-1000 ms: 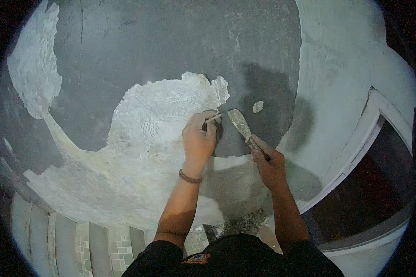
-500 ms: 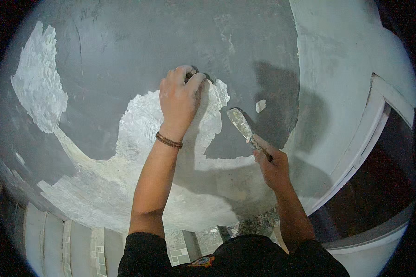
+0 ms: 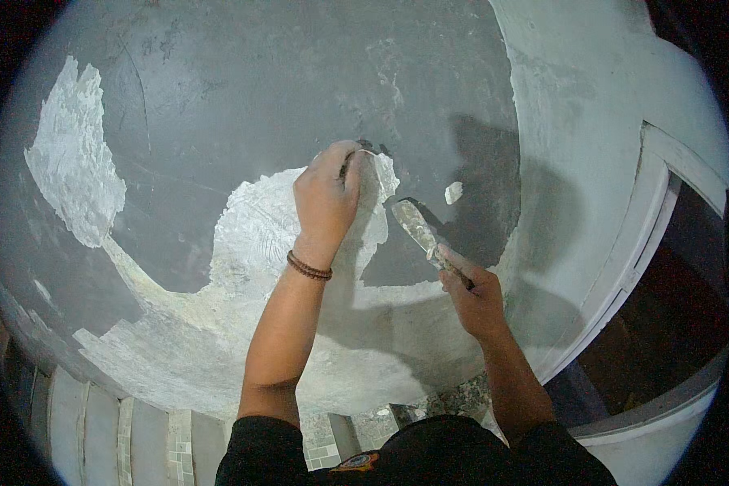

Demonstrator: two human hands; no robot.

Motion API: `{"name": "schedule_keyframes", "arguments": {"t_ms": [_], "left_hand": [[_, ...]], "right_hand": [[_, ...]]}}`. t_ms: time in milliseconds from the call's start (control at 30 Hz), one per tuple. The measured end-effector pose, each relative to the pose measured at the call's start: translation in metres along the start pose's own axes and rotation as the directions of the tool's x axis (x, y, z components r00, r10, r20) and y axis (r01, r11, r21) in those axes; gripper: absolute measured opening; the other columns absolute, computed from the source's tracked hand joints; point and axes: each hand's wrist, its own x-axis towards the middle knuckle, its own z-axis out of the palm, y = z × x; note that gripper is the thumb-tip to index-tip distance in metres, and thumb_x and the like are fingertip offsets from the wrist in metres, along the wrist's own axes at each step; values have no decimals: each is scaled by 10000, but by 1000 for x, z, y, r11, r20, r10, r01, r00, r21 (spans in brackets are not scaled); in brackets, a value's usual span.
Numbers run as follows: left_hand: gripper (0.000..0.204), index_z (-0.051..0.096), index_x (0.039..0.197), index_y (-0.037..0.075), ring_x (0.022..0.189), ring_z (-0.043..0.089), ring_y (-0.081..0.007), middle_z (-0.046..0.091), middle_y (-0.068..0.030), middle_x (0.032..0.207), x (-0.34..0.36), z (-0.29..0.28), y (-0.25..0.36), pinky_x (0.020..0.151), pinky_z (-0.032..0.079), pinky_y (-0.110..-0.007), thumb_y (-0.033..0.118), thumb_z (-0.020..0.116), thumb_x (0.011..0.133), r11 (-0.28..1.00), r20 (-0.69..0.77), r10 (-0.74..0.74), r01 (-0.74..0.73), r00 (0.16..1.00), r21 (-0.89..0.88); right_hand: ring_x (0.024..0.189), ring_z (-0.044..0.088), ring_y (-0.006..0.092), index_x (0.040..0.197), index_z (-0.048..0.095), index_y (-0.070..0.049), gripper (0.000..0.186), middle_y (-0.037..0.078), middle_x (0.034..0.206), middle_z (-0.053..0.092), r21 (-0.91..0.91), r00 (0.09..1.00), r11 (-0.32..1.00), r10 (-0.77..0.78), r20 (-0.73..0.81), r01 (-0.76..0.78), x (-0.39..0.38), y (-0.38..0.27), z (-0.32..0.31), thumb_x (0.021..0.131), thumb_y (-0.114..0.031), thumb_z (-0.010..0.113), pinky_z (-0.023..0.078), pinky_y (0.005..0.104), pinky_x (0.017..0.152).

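Note:
A grey wall (image 3: 300, 73) has large ragged white patches (image 3: 247, 223), with peeled edges. My left hand (image 3: 326, 194) is at the top of the central patch, fingers curled and pressed together at its torn edge; what lies inside them is mostly hidden. My right hand (image 3: 471, 300) grips a putty knife (image 3: 419, 231) whose blade is coated in pale residue and points up-left at the patch's right edge. A small white patch (image 3: 453, 193) shows on the grey right of the blade.
At the right are a pale wall section (image 3: 567, 97) and a white frame (image 3: 654, 158) around a dark opening. Below are grey panels (image 3: 97, 429) with tiled strips between them, and rubble (image 3: 458, 393) at the wall's foot. A narrow white patch (image 3: 77, 162) is at upper left.
My left hand has moved up and left from beside the blade to the patch's top edge. My right hand keeps the putty knife at nearly the same spot.

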Motion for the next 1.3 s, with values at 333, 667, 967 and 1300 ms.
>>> {"name": "schedule_keyframes", "arguments": {"t_ms": [333,667,967,1300], "left_hand": [[338,679,1126,90,1046,632,-297,674,-95,1097,14,-16,-5,913,489,-426,82,730,792,980,0,108,-106,994,171],[193,726,997,133,1026,603,-283,665,-43,1081,20,-13,-28,902,456,-426,167,773,813,904,101,260,-278,960,326],[133,674,923,85,954,612,-264,663,-61,1013,14,-11,-27,831,452,-398,198,735,885,952,-73,189,-164,979,260],[111,662,912,54,804,651,-263,680,-88,871,9,-23,-19,802,466,-399,162,686,911,985,-144,-103,121,984,122]], "right_hand": [[740,518,59,1388,633,-99,419,-37,880,639,-19,1000,1000,3,-6,-3,-7,-7,-9,970,-87,641,458,224,685],[782,537,71,1381,630,-67,414,-9,947,661,6,1000,1000,17,-2,-17,-12,-4,-4,968,-84,642,470,232,726],[792,541,76,1379,631,-64,410,-7,952,663,-106,996,991,85,16,-83,-13,-5,-7,970,-85,646,470,234,733],[815,547,63,1374,632,-53,404,-7,975,672,-45,1000,999,29,-5,-29,-13,-2,-3,970,-78,646,469,225,744]]}}
